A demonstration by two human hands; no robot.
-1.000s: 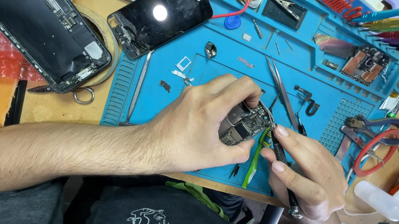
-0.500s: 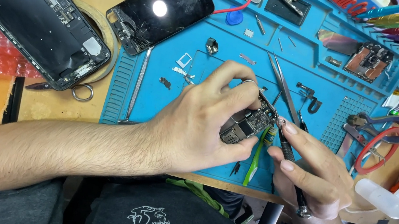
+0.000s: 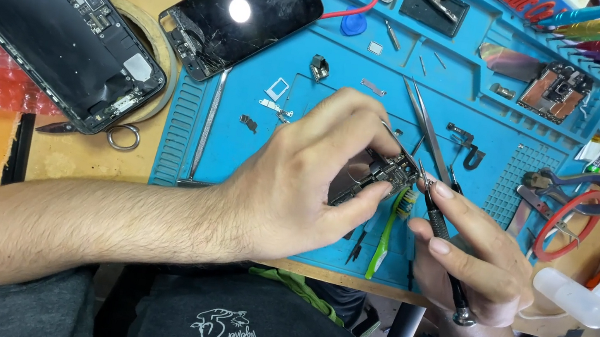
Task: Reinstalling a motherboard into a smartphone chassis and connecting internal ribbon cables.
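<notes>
Cracked black phone screen [image 3: 247,16] top-centre, blue mat [image 3: 479,115].

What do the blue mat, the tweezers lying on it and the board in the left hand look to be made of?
Mat: probably silicone or soft rubber, matte blue with moulded ridges and trays. Tweezers: bare metal, likely steel, shiny grey with fine points. Board in the left hand: a circuit board, dark, with small metallic shields and parts; the base material is too small to tell.

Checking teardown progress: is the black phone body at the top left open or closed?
Open: the phone body lies with its internal parts exposed.
</notes>
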